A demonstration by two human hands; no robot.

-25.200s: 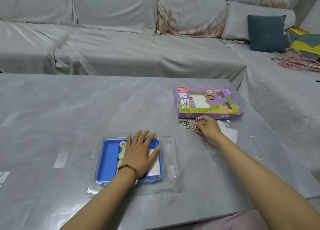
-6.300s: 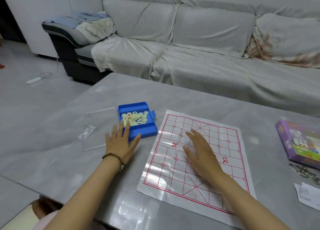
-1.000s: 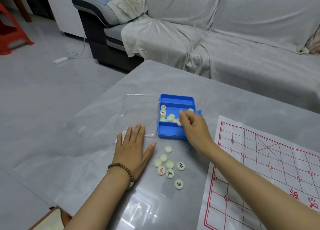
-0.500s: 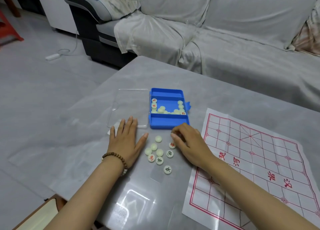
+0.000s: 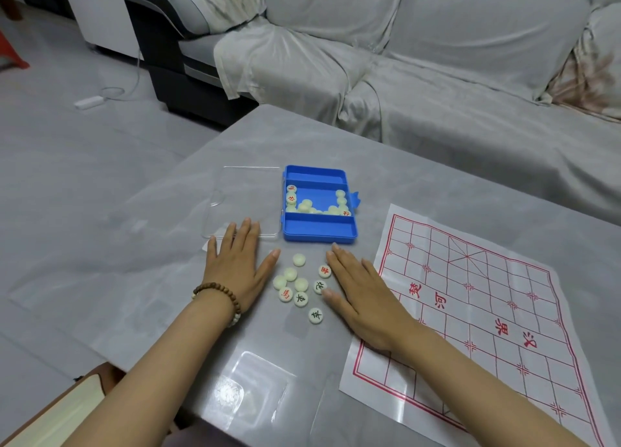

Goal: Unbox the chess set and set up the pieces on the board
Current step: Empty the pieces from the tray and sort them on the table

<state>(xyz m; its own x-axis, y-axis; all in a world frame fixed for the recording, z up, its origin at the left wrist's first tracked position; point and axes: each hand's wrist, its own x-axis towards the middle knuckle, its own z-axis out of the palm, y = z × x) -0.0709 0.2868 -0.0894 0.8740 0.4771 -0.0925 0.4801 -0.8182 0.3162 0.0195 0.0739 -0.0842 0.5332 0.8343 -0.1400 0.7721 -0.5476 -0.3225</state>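
A blue piece tray (image 5: 319, 234) sits on the grey table (image 5: 420, 184) with several cream round pieces (image 5: 311, 206) in its middle compartment. Several more loose pieces (image 5: 300, 287) lie on the table just in front of it, some showing red or black characters. My left hand (image 5: 237, 268) lies flat to the left of them, fingers straight. My right hand (image 5: 361, 293) lies flat to their right, its thumb touching one piece. The paper board (image 5: 487, 298) with red grid lines is spread at the right, under my right wrist.
The tray's clear lid (image 5: 245, 201) lies open to the left of the tray, under my left fingertips. A covered sofa (image 5: 403, 59) stands behind the table. The table's near edge runs below my forearms. A cable and adapter (image 5: 89, 102) lie on the floor at left.
My right hand carried pieces from the tray to the table, let go and now lies flat beside the loose pieces. My left hand stayed flat. The view shifted right.
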